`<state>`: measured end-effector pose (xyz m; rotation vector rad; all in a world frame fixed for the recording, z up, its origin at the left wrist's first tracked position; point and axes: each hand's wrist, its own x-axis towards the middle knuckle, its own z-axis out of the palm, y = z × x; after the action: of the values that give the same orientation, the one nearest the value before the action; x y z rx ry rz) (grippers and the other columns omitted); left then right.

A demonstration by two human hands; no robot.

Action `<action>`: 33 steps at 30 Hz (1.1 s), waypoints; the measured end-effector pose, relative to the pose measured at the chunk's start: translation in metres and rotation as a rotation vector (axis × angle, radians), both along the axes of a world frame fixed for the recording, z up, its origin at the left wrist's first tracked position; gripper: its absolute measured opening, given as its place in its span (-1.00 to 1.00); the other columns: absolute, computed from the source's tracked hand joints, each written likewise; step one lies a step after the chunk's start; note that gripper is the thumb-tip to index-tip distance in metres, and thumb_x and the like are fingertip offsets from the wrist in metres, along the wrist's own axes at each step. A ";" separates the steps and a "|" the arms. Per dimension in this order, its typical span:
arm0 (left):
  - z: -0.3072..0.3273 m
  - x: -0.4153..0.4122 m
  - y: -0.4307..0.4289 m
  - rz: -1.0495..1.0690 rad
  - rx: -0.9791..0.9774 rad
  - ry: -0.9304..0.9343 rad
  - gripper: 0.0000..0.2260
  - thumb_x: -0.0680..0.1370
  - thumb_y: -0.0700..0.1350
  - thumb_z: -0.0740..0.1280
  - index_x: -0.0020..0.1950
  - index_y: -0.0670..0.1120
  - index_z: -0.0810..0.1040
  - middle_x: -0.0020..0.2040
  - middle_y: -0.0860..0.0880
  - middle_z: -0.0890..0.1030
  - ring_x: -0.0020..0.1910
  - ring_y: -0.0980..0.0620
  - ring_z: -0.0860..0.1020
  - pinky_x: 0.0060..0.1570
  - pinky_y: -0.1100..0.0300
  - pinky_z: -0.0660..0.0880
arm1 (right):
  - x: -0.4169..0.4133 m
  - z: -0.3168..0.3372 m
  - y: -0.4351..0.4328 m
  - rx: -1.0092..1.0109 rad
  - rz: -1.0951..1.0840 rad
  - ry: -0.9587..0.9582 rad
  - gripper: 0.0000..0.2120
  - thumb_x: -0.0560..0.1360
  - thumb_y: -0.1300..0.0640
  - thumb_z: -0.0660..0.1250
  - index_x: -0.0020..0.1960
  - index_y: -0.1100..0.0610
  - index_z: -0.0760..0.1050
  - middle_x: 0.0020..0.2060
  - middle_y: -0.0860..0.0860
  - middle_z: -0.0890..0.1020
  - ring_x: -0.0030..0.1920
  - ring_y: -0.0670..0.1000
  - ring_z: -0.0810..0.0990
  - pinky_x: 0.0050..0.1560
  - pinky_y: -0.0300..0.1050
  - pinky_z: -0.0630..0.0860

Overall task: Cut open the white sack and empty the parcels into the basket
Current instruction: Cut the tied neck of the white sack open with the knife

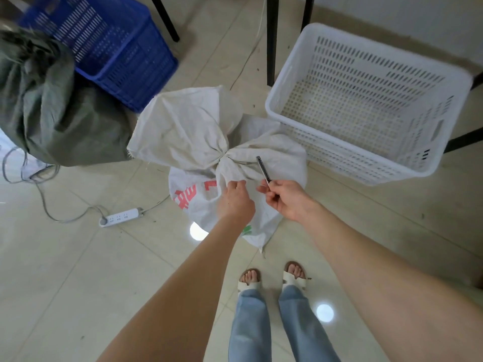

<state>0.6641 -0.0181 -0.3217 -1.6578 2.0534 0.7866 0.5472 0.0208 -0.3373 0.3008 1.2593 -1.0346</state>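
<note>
A person stands over the white sack (209,142) on the tiled floor (78,257), its neck still cinched into a tight knot of gathered cloth, with the empty white basket (366,105) just beside it toward the far right and no parcels yet visible. The left hand (235,199) is closed on a fold of the sack just below the tie, while the right hand (285,199) pinches a slim cutter (263,169) between thumb and fingers, its tip pointing up and away over the cloth, close to the knot but not clearly touching it. The hazards lie in how near everything sits: the left hand's fingers (236,185) are close beside the blade's path, so a slip on the tough woven fabric could run the edge into them; a deep stab through the bunched cloth could slice the parcels packed beneath; and a cut made too low could let the sack sag open and spill onto the floor rather than into the basket. The power strip (120,216) and its trailing cable (44,202) near the left of the sack, and the open-toed sandals (271,280) below, add a trip and a dropped-blade risk
</note>
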 end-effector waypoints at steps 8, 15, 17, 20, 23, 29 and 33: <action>0.013 -0.004 0.007 0.008 -0.005 0.001 -0.49 0.56 -0.23 0.15 0.51 -0.08 0.15 0.48 -0.07 0.22 0.41 -0.09 0.30 0.23 0.04 0.40 | 0.000 0.010 0.010 0.034 0.105 0.107 -0.77 0.66 0.21 0.06 -0.10 0.19 0.43 -0.40 0.04 0.36 -0.67 -0.17 0.19 -0.66 -0.35 0.17; 0.022 -0.007 0.012 -0.017 -0.023 -0.003 -0.50 0.57 -0.20 0.16 0.51 -0.08 0.16 0.48 -0.09 0.23 0.40 -0.11 0.32 0.21 0.03 0.42 | -0.002 0.014 0.019 0.067 0.149 0.224 -0.73 0.65 0.10 0.11 -0.17 0.17 0.43 -0.45 0.00 0.33 -0.68 -0.16 0.16 -0.69 -0.33 0.10; 0.023 -0.008 0.014 -0.017 -0.028 -0.001 -0.50 0.57 -0.20 0.16 0.51 -0.07 0.16 0.48 -0.09 0.23 0.40 -0.11 0.32 0.21 0.03 0.43 | -0.003 0.013 0.020 0.088 0.143 0.265 -0.71 0.63 0.07 0.13 -0.20 0.15 0.43 -0.50 -0.02 0.32 -0.68 -0.15 0.17 -0.69 -0.32 0.09; 0.025 -0.010 0.014 -0.018 -0.035 0.001 -0.50 0.57 -0.20 0.15 0.51 -0.06 0.16 0.48 -0.09 0.23 0.41 -0.10 0.31 0.22 0.03 0.43 | -0.004 0.011 0.022 0.114 0.122 0.325 -0.68 0.61 0.02 0.16 -0.25 0.14 0.42 -0.61 -0.07 0.31 -0.69 -0.14 0.16 -0.67 -0.33 0.08; 0.027 -0.011 0.014 -0.019 -0.035 0.008 -0.50 0.56 -0.20 0.16 0.51 -0.07 0.17 0.48 -0.08 0.23 0.41 -0.09 0.32 0.21 0.03 0.43 | -0.006 0.013 0.023 0.110 0.094 0.349 -0.67 0.61 0.01 0.18 -0.26 0.15 0.43 -0.54 -0.01 0.38 -0.66 -0.13 0.22 -0.65 -0.33 0.14; 0.031 -0.013 0.013 0.006 -0.033 0.029 -0.50 0.56 -0.23 0.16 0.50 -0.09 0.18 0.47 -0.08 0.24 0.40 -0.09 0.32 0.23 0.05 0.41 | -0.011 0.024 0.018 0.046 0.034 0.205 -0.79 0.64 0.23 0.11 -0.12 0.20 0.46 -0.21 0.12 0.64 -0.44 -0.08 0.42 -0.47 -0.32 0.45; 0.032 -0.014 0.011 0.006 -0.035 0.026 -0.52 0.56 -0.23 0.16 0.48 -0.09 0.20 0.46 -0.08 0.25 0.38 -0.09 0.33 0.22 0.05 0.41 | -0.014 0.024 0.016 0.015 0.009 0.121 -0.79 0.63 0.31 0.07 -0.08 0.22 0.45 -0.28 0.10 0.56 -0.47 -0.09 0.28 -0.58 -0.31 0.23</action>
<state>0.6497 -0.0071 -0.2900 -1.6821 2.0919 0.7830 0.5335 0.0367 -0.3130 0.2465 1.3763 -1.0485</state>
